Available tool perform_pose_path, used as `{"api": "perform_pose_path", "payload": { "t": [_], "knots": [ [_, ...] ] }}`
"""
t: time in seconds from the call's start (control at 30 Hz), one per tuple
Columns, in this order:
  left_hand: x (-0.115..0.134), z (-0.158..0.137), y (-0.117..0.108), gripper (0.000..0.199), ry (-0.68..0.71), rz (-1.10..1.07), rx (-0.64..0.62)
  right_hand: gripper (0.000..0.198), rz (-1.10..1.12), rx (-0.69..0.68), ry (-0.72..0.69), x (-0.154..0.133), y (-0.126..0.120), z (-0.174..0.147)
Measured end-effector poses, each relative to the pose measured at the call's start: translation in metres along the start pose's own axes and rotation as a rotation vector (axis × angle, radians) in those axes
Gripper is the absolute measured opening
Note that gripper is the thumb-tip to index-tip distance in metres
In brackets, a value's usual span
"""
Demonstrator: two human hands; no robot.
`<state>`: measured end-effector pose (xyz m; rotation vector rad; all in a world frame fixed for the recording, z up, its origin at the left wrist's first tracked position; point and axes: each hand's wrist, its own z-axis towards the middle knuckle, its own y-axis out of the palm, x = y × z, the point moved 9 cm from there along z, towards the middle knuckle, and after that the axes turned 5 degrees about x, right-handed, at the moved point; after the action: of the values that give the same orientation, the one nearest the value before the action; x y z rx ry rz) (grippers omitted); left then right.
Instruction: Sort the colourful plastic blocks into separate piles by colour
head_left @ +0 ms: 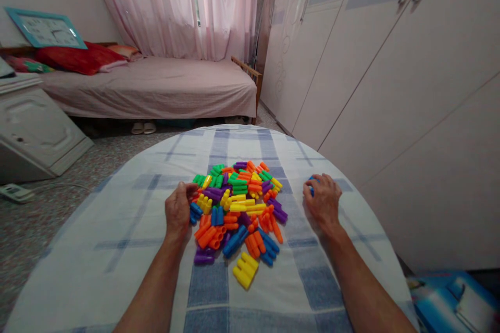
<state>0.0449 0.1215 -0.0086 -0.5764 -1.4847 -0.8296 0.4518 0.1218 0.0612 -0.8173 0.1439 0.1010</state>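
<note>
A heap of plastic building blocks [242, 207] in orange, yellow, green, blue and purple lies in the middle of the table; each is a row of joined tubes. My left hand [178, 210] rests at the heap's left edge, fingers loosely bent and apart, fingertips against the outer pieces. Nothing shows in its grasp. To the right of the heap, my right hand [323, 199] is curled over a blue block [311, 187], which is mostly covered by the fingers. A yellow block [246, 269] lies at the near side of the heap.
A blue-and-white checked cloth [133, 208] covers the round table. Beyond stands a bed [167, 83], with a white wardrobe [375, 88] along the right and a white cabinet [39, 130] at left. A blue box [449, 296] sits low at right.
</note>
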Motion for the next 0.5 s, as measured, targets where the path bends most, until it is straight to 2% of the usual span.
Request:
{"api": "perform_pose_path", "payload": {
  "t": [0.07, 0.2, 0.3, 0.37, 0.5],
  "knots": [
    [-0.003, 0.001, 0.000, 0.048, -0.007, -0.005, -0.003, 0.016, 0.203, -0.034, -0.076, -0.042, -0.012, -0.005],
    [-0.002, 0.000, 0.000, 0.048, -0.013, -0.004, -0.002, 0.013, 0.642, -0.234, -0.319, -0.157, -0.036, -0.031],
    [0.001, -0.002, 0.001, 0.048, -0.009, 0.000, -0.006, 0.010, 0.635, -0.397, -0.565, -0.226, -0.037, -0.058],
    [0.001, -0.001, 0.001, 0.050, -0.006, 0.010, -0.016, 0.010, 0.511, -0.438, -0.637, -0.247, -0.027, -0.068],
    [-0.001, 0.003, 0.001, 0.055, -0.007, 0.055, -0.032, 0.011, 0.347, -0.450, -0.652, -0.257, -0.009, -0.071]
  ]
}}
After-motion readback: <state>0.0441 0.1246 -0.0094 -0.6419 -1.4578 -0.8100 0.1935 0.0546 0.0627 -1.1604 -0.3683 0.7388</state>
